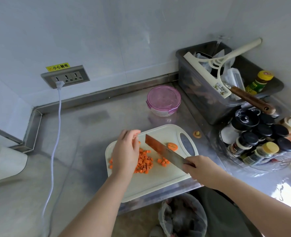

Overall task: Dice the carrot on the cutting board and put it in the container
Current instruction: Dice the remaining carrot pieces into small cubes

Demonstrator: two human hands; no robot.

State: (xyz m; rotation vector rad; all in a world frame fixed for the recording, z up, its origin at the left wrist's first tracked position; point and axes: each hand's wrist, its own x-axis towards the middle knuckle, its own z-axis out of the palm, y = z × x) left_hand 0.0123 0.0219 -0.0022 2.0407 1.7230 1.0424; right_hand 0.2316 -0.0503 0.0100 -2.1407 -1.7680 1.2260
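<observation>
**One cleaver (163, 151), one cutting board (158, 183)**

On the board lie carrot dice (144, 161), with an end piece (172, 146) at their 2 o'clock. Over them hovers the left hand (126, 151), fingers (132, 134) loosely extended, empty. The right hand (201, 170) grips the cleaver, blade toward 10 o'clock. At 12 o'clock on the desk (73, 168) stands the lidded container (163, 100).

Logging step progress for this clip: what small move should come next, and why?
Probably the left hand steadies the carrot end for the cleaver held by the right hand: it lies uncut apart from the diced pile, and the container is lidded.
</observation>
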